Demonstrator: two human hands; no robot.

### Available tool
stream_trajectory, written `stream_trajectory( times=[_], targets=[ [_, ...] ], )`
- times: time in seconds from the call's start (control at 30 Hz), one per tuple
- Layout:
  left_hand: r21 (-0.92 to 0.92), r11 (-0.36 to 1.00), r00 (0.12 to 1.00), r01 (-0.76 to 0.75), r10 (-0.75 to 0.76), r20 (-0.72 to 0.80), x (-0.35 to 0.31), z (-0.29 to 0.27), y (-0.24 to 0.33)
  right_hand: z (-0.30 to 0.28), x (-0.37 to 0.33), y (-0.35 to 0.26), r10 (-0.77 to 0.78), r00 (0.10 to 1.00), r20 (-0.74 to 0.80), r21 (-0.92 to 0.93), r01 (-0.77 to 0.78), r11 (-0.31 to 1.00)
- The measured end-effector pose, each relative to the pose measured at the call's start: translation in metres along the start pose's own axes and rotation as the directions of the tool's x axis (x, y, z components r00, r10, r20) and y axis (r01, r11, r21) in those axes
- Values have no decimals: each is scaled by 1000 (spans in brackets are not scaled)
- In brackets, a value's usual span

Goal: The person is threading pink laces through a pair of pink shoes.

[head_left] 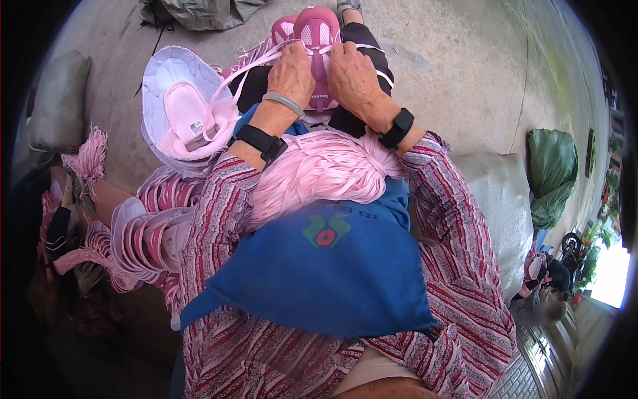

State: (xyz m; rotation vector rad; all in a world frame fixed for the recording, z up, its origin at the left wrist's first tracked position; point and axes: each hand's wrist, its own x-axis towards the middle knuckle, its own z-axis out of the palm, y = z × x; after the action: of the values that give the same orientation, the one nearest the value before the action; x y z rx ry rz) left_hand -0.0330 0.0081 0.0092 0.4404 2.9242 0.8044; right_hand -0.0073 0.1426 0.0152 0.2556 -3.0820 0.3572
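Note:
Across my lap lies a pink shoe upper [320, 73] with its rounded toe pointing away from me. My left hand [291, 74] is closed at its left edge, pinching a pale pink shoelace [244, 74] that trails down to the left. My right hand [357, 78] is closed at the right edge, its fingertips on the lace there; a light strand runs past it over my dark trouser leg. The exact grip is partly hidden by the knuckles. A thick bundle of pink shoelaces [325, 166] rests on my lap below both wrists, on the blue apron [319, 279].
At the left is a lavender-lined stack of shoe uppers [179, 73], with more pink uppers [156, 233] below. Another lace bundle [90, 156] hangs further left. Grey sacks [60, 100], a white sack [495, 213] and a green sack [553, 176] stand on the concrete floor [458, 80].

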Motion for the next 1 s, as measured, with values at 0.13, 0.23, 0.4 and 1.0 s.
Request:
stream_trajectory(
  times=[0.13, 0.23, 0.4, 1.0],
  targets=[
    [-26, 997, 997, -66, 65, -30, 0, 6, 3, 13, 0, 20, -94, 991, -97, 43, 99, 994],
    [-91, 990, 983, -106, 91, -161, -4, 12, -12, -2, 0, 10, -136, 987, -88, 157, 149, 976],
    [-478, 857, 957, -190, 54, -284, -6, 13, 1, -5, -1, 20, -157, 978, -134, 287, 190, 939],
    [-407, 911, 913, -68, -108, -394, -1, 38, 17, 7, 0, 42, -341, 940, 12, 240, 328, 914]
  ],
)
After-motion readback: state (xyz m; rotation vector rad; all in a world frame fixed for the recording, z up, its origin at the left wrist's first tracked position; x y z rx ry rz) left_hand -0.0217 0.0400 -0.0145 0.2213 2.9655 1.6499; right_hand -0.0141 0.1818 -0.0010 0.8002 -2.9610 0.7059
